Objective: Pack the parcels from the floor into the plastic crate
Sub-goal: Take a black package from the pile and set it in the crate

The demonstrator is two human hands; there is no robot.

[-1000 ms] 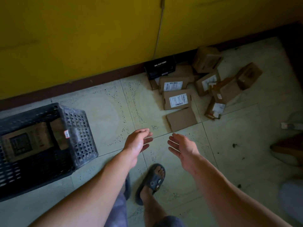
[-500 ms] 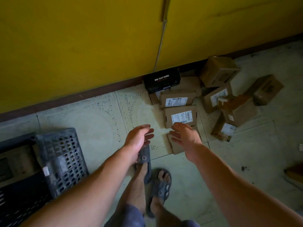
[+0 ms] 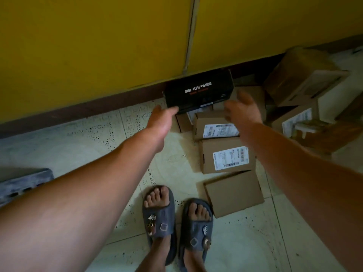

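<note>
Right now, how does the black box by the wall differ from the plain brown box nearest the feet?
The black box carries white lettering; the brown box shows bare cardboard with no label. The black box sits on another parcel; the brown box lies flat on the floor. Both are closed, rectangular and unheld.

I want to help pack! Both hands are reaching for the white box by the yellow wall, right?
No: the box is black, not white. The head view shows the left hand and right hand reaching for it by the yellow wall.
</note>
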